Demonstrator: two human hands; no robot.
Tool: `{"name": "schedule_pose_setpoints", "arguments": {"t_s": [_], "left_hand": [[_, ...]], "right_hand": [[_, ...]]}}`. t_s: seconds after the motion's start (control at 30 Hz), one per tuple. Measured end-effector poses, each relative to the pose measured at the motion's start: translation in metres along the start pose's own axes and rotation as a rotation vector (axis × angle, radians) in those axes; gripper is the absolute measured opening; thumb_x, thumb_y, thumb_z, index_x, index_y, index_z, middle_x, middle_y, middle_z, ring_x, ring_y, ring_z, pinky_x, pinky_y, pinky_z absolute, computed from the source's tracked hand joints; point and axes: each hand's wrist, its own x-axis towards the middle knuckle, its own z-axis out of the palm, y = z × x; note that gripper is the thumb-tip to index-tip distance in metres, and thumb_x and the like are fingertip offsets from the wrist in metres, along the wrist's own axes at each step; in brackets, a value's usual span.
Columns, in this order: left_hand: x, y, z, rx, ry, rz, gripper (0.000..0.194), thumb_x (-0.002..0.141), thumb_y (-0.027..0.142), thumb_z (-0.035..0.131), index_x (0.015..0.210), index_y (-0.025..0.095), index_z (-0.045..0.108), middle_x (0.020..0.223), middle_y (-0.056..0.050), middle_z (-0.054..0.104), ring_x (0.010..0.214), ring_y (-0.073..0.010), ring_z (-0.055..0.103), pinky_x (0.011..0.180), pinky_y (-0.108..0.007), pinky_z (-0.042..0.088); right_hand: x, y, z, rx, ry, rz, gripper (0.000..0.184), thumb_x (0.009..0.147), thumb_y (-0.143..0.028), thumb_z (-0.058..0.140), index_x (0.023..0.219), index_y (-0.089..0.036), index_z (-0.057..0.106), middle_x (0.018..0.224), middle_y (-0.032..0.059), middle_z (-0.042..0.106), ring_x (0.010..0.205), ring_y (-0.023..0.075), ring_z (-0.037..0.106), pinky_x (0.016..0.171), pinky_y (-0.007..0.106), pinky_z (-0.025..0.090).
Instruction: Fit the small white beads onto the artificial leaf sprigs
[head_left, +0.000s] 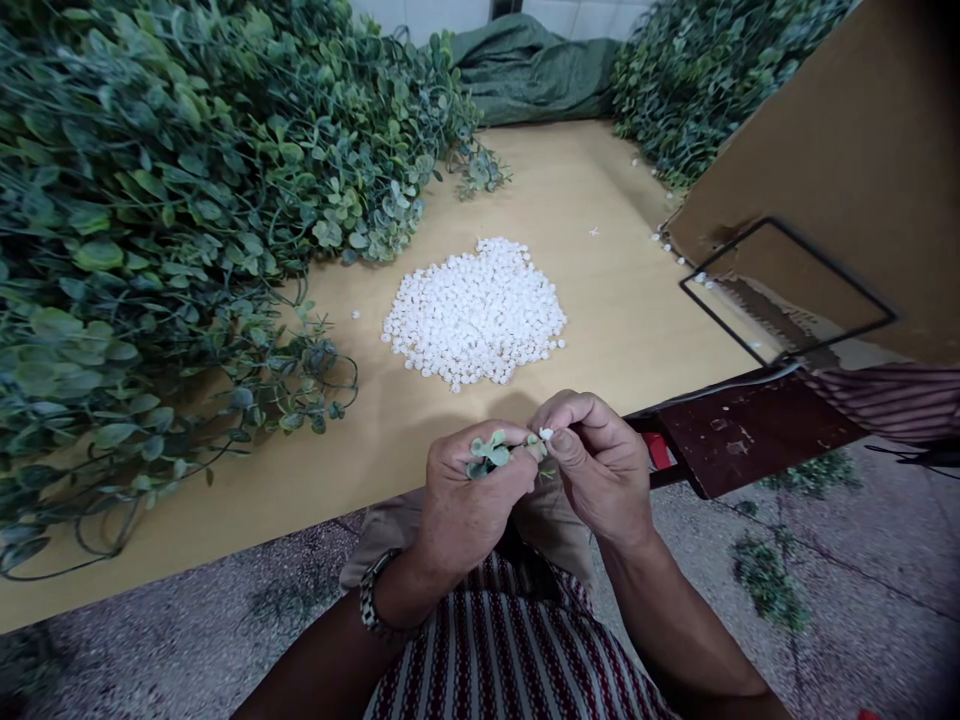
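Just off the table's front edge, my left hand (476,495) is closed round a small sprig of artificial green leaves (491,455), some of which poke out between the fingers. Beside it, my right hand (604,475) pinches a tiny white plastic piece (546,434) between thumb and fingertips, held against the sprig's tip. Whether the piece is seated on the stem I cannot tell. Beyond my hands, a heap of small white plastic pieces (476,315) lies on the wooden table (592,300).
Large piles of artificial foliage (225,130) cover the table's left side, with another pile (712,80) at back right. A cardboard sheet (817,190) and a black wire frame (802,235) stand at right. A dark green cloth (532,70) lies behind. Leafy scraps (769,580) litter the floor.
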Motion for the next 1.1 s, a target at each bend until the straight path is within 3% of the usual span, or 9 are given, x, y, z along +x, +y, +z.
{"name": "schedule_pose_setpoints", "arguments": {"t_s": [0.5, 0.7, 1.1], "left_hand": [[-0.0010, -0.0032, 0.0035, 0.017, 0.074, 0.029, 0.009, 0.064, 0.016, 0.062, 0.055, 0.017, 0.063, 0.048, 0.004, 0.053, 0.046, -0.0079, 0.042, 0.045, -0.022, 0.033], [0.0004, -0.0013, 0.0048, 0.062, 0.048, 0.065, 0.011, 0.066, 0.016, 0.060, 0.055, 0.016, 0.061, 0.049, 0.004, 0.052, 0.047, -0.0076, 0.041, 0.047, -0.021, 0.033], [-0.0006, -0.0030, 0.0057, 0.155, 0.038, 0.151, 0.011, 0.068, 0.015, 0.057, 0.058, 0.015, 0.061, 0.052, 0.004, 0.052, 0.049, -0.0068, 0.042, 0.047, -0.018, 0.036]], "right_hand": [[-0.0053, -0.0025, 0.0012, -0.028, 0.063, -0.084, 0.006, 0.091, -0.023, 0.059, 0.085, -0.022, 0.060, 0.078, -0.0008, 0.062, 0.070, 0.0125, 0.059, 0.065, 0.027, 0.050], [-0.0061, -0.0027, 0.0015, -0.071, 0.084, -0.127, 0.004, 0.090, -0.020, 0.060, 0.087, -0.022, 0.060, 0.078, -0.0013, 0.062, 0.069, 0.0118, 0.060, 0.064, 0.026, 0.051], [-0.0073, 0.0056, -0.0016, -0.274, 0.120, -0.316, 0.013, 0.088, -0.009, 0.057, 0.091, -0.022, 0.059, 0.080, -0.0006, 0.063, 0.073, 0.0130, 0.063, 0.066, 0.028, 0.051]]}}
